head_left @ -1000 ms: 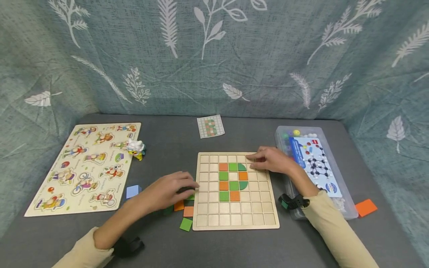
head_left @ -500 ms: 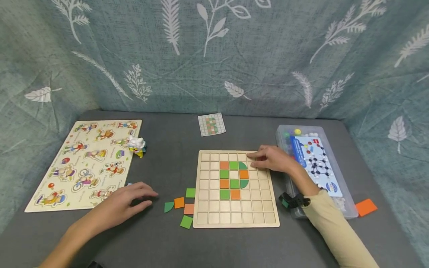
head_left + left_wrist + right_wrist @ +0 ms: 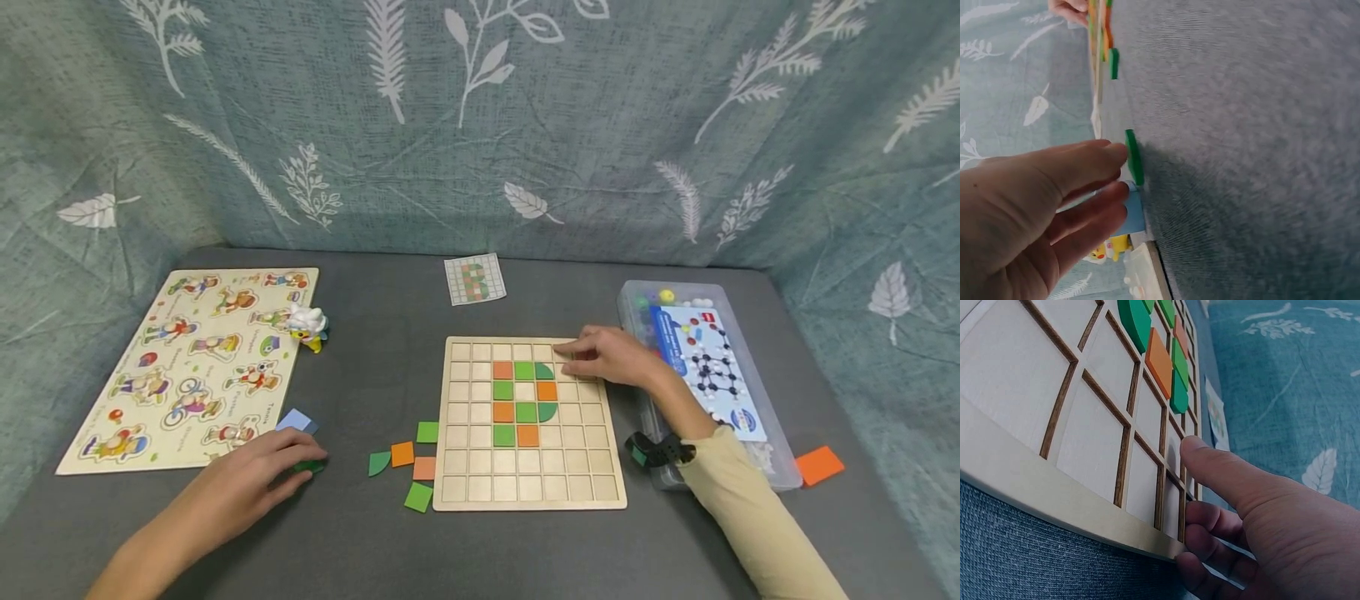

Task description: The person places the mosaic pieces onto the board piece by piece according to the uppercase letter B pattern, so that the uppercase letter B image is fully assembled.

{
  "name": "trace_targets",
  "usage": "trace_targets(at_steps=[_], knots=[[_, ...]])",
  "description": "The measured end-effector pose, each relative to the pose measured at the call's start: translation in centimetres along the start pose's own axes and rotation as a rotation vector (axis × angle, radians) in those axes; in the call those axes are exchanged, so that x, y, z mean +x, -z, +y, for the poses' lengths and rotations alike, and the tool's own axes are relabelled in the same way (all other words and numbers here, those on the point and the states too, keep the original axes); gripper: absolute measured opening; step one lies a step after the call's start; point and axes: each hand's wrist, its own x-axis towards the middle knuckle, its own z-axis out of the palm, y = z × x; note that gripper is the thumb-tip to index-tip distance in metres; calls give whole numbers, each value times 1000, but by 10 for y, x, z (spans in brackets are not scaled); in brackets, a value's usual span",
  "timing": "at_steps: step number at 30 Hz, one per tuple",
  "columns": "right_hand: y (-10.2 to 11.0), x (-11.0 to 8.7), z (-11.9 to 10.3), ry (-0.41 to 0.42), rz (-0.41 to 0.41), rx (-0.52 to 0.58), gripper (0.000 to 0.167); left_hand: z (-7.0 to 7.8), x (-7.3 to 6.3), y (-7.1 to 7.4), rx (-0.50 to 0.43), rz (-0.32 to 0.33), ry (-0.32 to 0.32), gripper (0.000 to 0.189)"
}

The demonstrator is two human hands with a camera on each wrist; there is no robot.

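Note:
Beside the blue block (image 3: 295, 419), my left hand (image 3: 251, 483) reaches low over the table with its fingers slightly bent. Its fingertips are right at a dark green tile (image 3: 1134, 157), and in the left wrist view the thumb tip meets the tile's face. The tile lies close over the grey cloth, partly covered by fingers in the head view. On the upper right of the wooden grid board (image 3: 566, 487), my right hand (image 3: 611, 357) rests with relaxed fingers, thumb near a green quarter-round tile (image 3: 1179, 394). Green and orange tiles (image 3: 527, 412) sit in the board's middle squares.
Several loose tiles (image 3: 402, 454) lie along the board's left edge. A pattern card (image 3: 475, 279) is behind it. A picture puzzle (image 3: 187, 367) with a toy figure (image 3: 307, 323) stands left; a plastic box (image 3: 708, 367) and orange piece (image 3: 820, 464) are right.
My left hand has moved left and down from the board's left edge to the dark green tile near the blue block. The right hand keeps its place on the board.

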Motion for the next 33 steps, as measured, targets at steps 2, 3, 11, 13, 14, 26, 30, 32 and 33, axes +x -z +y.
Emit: trace_targets(at_steps=[2,3,11,13,14,26,30,32,33], knots=[[0,-1,0,-8,-3,-1,38,0,-2,-1,13,9,-9,45],[-1,-1,0,-13,-5,0,38,0,-3,-2,13,9,-10,44],[-1,-1,0,-1,-6,5,38,1,-2,-6,0,-14,7,38],[-1,-1,0,3,-3,5,38,2,-2,-6,5,-26,14,37],[-1,-1,1,4,-2,4,38,2,-1,-6,7,-36,21,36],[0,0,1,3,-1,3,38,18,25,-4,-114,-206,145,20],[0,-1,1,7,5,-2,38,31,53,-8,-226,-236,157,18],[0,0,0,2,3,-3,38,40,70,-15,-282,-247,121,20],[-1,0,0,5,2,-5,39,44,78,-18,-302,-254,94,20]])
